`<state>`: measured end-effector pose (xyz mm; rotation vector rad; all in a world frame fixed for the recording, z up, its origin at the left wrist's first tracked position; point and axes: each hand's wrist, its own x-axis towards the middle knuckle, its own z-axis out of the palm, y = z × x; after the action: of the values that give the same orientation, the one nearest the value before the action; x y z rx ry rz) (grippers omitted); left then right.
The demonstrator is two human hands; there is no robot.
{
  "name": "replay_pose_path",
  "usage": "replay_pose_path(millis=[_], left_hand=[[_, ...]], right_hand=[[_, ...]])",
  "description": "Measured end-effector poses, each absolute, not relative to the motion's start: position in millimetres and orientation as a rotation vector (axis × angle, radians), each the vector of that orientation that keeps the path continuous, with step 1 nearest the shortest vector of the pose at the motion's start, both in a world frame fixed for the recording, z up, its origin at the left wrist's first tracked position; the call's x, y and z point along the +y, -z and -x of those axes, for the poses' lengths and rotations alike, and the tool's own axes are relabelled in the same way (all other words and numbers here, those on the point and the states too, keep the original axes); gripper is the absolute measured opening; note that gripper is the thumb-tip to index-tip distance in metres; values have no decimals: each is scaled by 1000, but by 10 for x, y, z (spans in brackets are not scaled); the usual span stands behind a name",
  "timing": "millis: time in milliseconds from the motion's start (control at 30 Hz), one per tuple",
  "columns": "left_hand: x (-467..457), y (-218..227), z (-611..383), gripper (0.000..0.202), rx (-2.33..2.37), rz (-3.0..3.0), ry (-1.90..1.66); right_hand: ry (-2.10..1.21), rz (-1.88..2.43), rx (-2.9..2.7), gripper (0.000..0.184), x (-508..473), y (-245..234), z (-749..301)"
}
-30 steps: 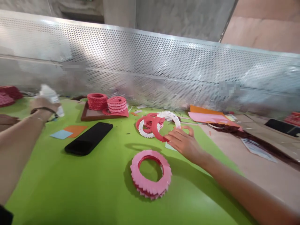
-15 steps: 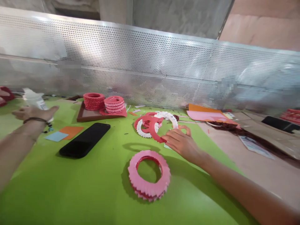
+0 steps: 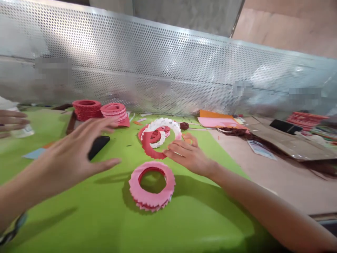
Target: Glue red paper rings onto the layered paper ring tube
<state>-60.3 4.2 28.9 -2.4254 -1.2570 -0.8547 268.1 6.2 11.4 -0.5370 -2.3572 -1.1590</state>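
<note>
My right hand point(image 3: 185, 154) reaches out over the green mat point(image 3: 79, 218) and pinches the edge of a red toothed paper ring point(image 3: 147, 146). That ring overlaps a white toothed ring point(image 3: 164, 123) and other red ones. Nearer to me lies a stack of pink toothed rings point(image 3: 158, 198), untouched. My left hand point(image 3: 76, 154) hovers open, fingers spread, over the mat to the left of the rings, partly covering a black phone point(image 3: 98, 146). It holds nothing.
A red ring stack point(image 3: 86, 109) and a pink one point(image 3: 114, 110) stand on a brown board at the back left. Another person's fingers point(image 3: 10, 121) show at the far left. Behind runs a perforated metal screen point(image 3: 168, 70). Orange and pink paper sheets point(image 3: 218, 122) lie at right.
My left hand has left the white bottle at the far left and swung in over the mat, open. My right hand has kept its hold on the red ring. The view has shifted.
</note>
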Motion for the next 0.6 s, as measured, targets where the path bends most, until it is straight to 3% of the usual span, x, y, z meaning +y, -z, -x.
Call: replay_pose_path(millis=[100, 200, 400, 600], left_hand=[[188, -455, 256, 80, -714, 2554, 826], [350, -370, 173, 71, -576, 2594, 807], [338, -96, 281, 32, -631, 2489, 1013], [38, -310, 174, 14, -913, 2713, 1376]], right_hand=[[997, 539, -2368, 25, 52, -143, -2663], [607, 594, -2435, 25, 12, -202, -2640], [-84, 535, -2496, 27, -150, -357, -2553], [-452, 778, -2154, 30, -323, -527, -2483]])
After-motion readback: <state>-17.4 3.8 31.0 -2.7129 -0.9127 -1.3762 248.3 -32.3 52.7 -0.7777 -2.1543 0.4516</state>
